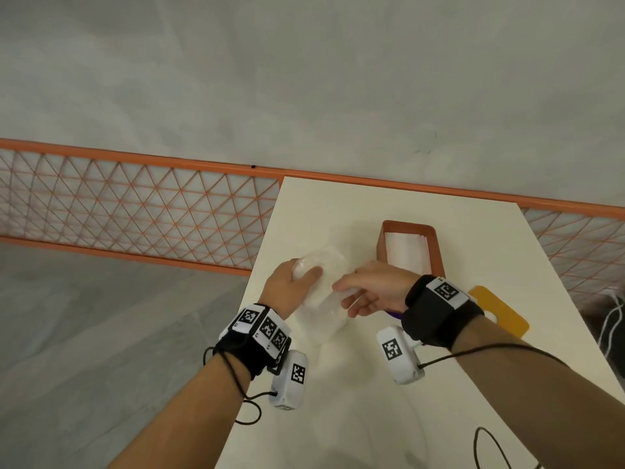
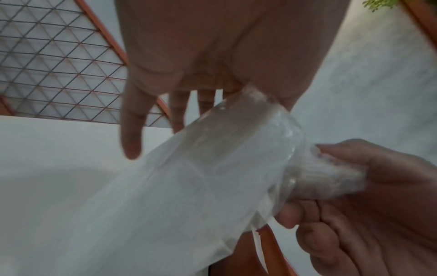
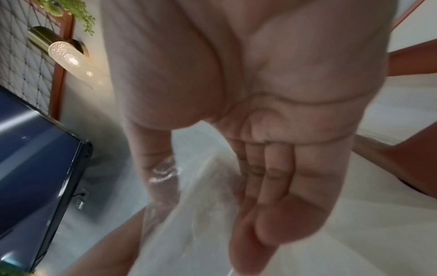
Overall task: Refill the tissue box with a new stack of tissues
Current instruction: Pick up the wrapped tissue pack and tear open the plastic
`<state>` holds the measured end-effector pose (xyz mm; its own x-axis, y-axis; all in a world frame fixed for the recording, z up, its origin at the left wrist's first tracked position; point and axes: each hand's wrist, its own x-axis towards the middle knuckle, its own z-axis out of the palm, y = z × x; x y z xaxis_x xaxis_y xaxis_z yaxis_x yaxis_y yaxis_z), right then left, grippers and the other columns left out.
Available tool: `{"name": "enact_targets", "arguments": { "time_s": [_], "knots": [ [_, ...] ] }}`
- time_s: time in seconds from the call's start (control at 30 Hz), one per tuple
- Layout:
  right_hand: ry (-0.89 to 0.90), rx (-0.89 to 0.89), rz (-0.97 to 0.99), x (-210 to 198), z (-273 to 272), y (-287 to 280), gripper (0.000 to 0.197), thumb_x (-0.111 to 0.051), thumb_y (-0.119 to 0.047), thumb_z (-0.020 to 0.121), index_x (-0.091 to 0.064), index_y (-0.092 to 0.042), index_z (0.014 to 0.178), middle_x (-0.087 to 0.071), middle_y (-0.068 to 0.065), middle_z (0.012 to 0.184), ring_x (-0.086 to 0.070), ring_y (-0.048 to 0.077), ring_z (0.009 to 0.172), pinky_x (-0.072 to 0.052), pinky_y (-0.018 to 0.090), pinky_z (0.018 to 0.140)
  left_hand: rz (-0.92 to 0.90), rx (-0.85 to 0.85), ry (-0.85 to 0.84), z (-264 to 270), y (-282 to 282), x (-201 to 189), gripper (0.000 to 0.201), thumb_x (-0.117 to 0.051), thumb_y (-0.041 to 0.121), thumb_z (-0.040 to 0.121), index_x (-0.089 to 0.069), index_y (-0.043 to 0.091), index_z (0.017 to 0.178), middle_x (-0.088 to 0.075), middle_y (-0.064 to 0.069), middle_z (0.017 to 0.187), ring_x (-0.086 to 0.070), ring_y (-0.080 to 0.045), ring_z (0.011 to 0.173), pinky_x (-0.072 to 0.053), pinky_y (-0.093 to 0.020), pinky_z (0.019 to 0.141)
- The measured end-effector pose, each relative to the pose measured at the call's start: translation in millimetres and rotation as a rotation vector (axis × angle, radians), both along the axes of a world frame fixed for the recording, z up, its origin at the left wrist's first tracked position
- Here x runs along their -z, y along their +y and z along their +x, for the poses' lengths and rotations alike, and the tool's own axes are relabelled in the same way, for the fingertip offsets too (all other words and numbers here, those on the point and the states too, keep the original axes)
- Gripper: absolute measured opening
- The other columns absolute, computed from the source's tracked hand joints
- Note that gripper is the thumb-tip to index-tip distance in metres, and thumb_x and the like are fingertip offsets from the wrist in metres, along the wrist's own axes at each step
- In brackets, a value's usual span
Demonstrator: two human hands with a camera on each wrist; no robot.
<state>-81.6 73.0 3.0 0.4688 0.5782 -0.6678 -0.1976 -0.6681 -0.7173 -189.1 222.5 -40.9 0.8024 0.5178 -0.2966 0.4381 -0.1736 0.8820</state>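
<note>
Above the table [image 1: 389,418], just left of the orange tissue box [image 1: 436,245], the left hand [image 1: 287,287] grips the tissue stack [image 1: 326,265] while the right hand [image 1: 375,287] pinches its clear plastic wrapper [image 1: 324,319].

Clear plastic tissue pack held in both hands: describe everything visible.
The clear plastic-wrapped pack of white tissues is soft, glossy and crinkled, held above the white table, left of the orange tissue box. The left hand grips its far end; the right hand pinches tissue out of the opened wrap end.
</note>
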Motion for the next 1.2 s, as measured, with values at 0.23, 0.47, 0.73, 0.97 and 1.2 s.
{"name": "enact_targets", "arguments": {
  "time_s": [0.23, 0.47, 0.73, 0.97, 1.2],
  "knots": [
    [-0.416, 0.025, 0.077, 2, 5, 2, 0.02, -0.078, -0.012, 0.074, -0.061, -0.001, 0.078, -0.062, 0.009, 0.072, -0.054, 0.019, 0.06, -0.046, 0.029, 0.054, 0.108, -0.024, -0.189, 3, 0, 2, 0.027, -0.056, 0.024, 0.086, -0.061, 0.04, 0.107, -0.067, 0.008, 0.1, -0.062, -0.014, 0.094, -0.046, -0.022, 0.078],
    [-0.993, -0.353, 0.197, 10, -2, -7, 0.016, -0.077, -0.011, 0.073, -0.064, -0.017, 0.08, -0.053, -0.005, 0.095, -0.053, 0.014, 0.086, -0.047, 0.027, 0.079, 0.074, -0.094, -0.251, 12, 3, 10, 0.019, -0.059, 0.027, 0.089, -0.065, 0.027, 0.107, -0.069, 0.006, 0.098, -0.064, -0.009, 0.087, -0.051, -0.024, 0.08],
    [-1.134, -0.469, 0.258, 23, 0, 1, 0.033, -0.069, -0.015, 0.083, -0.065, -0.024, 0.114, -0.046, -0.006, 0.112, -0.055, 0.016, 0.083, -0.051, 0.03, 0.076, 0.045, -0.144, -0.355, 15, 22, 2, 0.016, -0.045, 0.022, 0.097, -0.05, 0.036, 0.103, -0.073, 0.006, 0.088, -0.068, -0.016, 0.084, -0.052, -0.021, 0.066],
    [-1.101, -0.467, 0.134, 22, 10, 8, 0.07, -0.073, -0.026, 0.076, -0.045, -0.023, 0.141, -0.039, -0.001, 0.134, -0.047, 0.022, 0.111, -0.045, 0.033, 0.097, 0.293, 0.09, -0.358, 7, 31, 8, 0.043, -0.041, -0.009, 0.089, -0.071, 0.019, 0.076, -0.067, 0.0, 0.102, -0.062, -0.016, 0.103, -0.042, -0.021, 0.092],
    [-0.966, -0.08, 0.206, 12, 15, 13, 0.031, -0.068, -0.026, 0.086, -0.056, -0.021, 0.114, -0.057, -0.007, 0.112, -0.06, 0.015, 0.086, -0.051, 0.026, 0.076, 0.288, 0.176, -0.229, 2, 33, 0, 0.031, -0.071, 0.016, 0.076, -0.068, 0.034, 0.102, -0.058, 0.013, 0.116, -0.056, -0.004, 0.098, -0.043, -0.015, 0.082]
  ]
}}
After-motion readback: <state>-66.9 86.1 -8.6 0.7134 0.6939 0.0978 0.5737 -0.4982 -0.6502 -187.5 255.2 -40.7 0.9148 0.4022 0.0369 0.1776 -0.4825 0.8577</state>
